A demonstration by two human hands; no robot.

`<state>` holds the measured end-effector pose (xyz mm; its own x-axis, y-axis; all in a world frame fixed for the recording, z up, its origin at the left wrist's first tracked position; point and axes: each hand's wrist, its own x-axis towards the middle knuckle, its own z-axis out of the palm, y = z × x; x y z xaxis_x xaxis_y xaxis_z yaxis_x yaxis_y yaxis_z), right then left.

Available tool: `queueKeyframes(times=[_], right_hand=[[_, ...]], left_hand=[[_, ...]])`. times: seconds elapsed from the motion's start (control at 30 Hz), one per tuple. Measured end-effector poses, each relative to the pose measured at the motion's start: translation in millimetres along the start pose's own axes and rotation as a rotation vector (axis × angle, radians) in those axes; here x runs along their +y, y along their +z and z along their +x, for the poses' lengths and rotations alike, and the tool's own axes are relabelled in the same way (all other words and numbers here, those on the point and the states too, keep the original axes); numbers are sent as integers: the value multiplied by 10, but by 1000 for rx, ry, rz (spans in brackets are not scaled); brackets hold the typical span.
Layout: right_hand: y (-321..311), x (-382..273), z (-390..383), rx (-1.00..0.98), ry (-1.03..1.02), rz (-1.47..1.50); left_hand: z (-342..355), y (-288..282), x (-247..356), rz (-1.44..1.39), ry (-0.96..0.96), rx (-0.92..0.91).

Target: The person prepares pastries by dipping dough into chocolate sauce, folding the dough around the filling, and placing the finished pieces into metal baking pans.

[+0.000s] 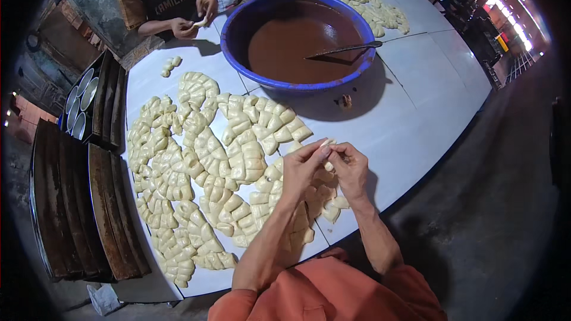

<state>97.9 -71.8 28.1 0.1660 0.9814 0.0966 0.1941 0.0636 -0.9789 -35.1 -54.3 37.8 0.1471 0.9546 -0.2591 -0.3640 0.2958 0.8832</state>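
Note:
My left hand [300,171] and my right hand [352,172] meet above the near edge of the white table. Between the fingertips of both hands is a small piece of pale dough [328,143], partly hidden by the fingers. More dough pieces [245,161], soft and cream-coloured, lie pressed side by side in a wide spread to the left of my hands. A few of them [334,208] are under and beside my right wrist. Past my hands stands a large blue basin [291,85] with smooth brown filling [291,41] and a dark flat-handled utensil [348,49] leaning in it.
Across the table [440,113], a co-worker's hands [185,28] hold a dough piece. Another dough batch [363,3] lies behind the basin. Dark long trays [59,202] stand along the left edge, near round metal tins [89,94]. A small brown-stained object [344,102] sits before the basin.

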Motion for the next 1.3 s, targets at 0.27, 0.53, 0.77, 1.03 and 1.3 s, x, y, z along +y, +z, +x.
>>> queueKeyframes(times=[0.27,0.53,0.77,1.03,1.3], right_hand=[[-306,7,-165,-209,-126,167],[-103,93,-171,181,-365,58],[-223,190,-186,331,-472,-238],[-413,-126,-373,127,-128,-209],[-812,326,-599,-6,-67,-596]], left_hand=[[122,-85,115,107,-182,-170],[37,22,35,119,32,-279],[-123,81,-39,235,3,-366],[-41,98,-145,383,-101,-297],[-147,33,-215,581,-108,-172]])
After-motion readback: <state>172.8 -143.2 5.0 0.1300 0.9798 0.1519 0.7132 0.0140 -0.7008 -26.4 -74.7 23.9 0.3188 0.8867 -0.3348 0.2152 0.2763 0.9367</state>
